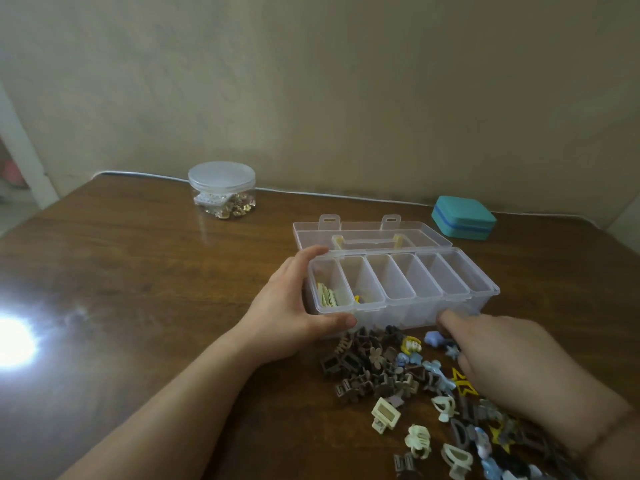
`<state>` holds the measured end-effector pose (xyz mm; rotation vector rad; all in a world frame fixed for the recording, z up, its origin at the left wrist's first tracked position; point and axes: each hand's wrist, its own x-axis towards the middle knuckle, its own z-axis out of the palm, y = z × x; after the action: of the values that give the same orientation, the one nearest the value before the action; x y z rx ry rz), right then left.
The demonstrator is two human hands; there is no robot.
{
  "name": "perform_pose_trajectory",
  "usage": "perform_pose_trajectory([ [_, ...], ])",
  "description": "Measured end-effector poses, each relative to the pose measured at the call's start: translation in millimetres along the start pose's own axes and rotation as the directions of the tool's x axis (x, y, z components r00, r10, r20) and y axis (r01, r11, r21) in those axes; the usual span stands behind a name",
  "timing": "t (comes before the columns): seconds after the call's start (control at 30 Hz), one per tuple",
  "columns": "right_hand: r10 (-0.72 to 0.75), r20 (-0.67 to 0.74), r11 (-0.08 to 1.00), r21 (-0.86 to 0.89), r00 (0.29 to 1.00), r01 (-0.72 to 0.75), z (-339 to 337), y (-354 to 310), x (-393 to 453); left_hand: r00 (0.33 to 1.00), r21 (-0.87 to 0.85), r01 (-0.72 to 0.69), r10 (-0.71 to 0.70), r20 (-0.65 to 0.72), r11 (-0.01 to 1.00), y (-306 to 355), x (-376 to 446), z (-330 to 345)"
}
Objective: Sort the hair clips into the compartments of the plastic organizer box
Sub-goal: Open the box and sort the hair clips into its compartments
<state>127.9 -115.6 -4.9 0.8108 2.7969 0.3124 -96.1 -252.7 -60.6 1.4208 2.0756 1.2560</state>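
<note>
Left hand [291, 306] on organizer box [398, 299]

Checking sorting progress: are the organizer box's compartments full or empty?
Mostly empty: organizer box shows clips only in its two leftmost compartments; the rest look bare.

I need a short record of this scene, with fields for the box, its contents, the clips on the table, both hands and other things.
box: clear organizer, lid open, six compartments
contents: cream clips in leftmost compartment; a yellow and blue clip in the second; rest look empty
pile: mixed clips on table, before the box
left hand: grips box's left end
right hand: over pile, forefinger touching box front
other: lidded jar, teal case
</note>
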Motion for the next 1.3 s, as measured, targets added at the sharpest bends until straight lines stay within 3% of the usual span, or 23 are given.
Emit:
perform_pose_trajectory([
  [0.1,-0.006,0.0,0.994,0.112,1.0,0.006,-4,5,-3,1.0,0.003,-0.003,0.003,0.005,1.0,1,0,-1],
  [0.2,-0.053,0.001,0.935,0.352,0.999,0.049,-19,12,-8,1.0,-0.007,-0.001,0.001,0.007,1.0,0,0,-1],
  [0.33,-0.154,-0.257,0.746,0.602,0.954,0.283,-53,6,0,1.0,-0.018,0.004,-0.004,0.006,1.0,0,0,-1],
  [0.4,-0.066,-0.389,0.672,0.664,0.919,0.33,-64,-9,19,1.0,-0.019,0.006,-0.006,0.01,1.0,0,0,-1],
  [0.47,0.038,-0.419,0.643,0.705,0.907,0.299,-64,-24,41,1.0,-0.023,0.007,-0.007,0.014,1.0,0,1,-1],
  [0.6,-0.027,-0.305,0.7,0.674,0.952,0.236,-47,-40,56,1.0,-0.027,-0.004,0.004,0.012,1.0,1,0,-1],
  [0.8,0.018,-0.392,0.746,0.618,0.92,0.249,-51,1,4,1.0,-0.033,0.004,-0.004,-0.001,0.999,0,2,-2],
  [0.97,0.079,-0.151,0.834,0.551,0.985,0.018,-11,23,-49,1.0,-0.035,0.001,-0.001,-0.003,0.999,0,3,-1],
  [1.3,0.275,-0.176,0.903,0.383,0.945,-0.191,13,-18,-56,1.0,-0.059,0.017,-0.017,0.003,0.998,3,2,1],
])
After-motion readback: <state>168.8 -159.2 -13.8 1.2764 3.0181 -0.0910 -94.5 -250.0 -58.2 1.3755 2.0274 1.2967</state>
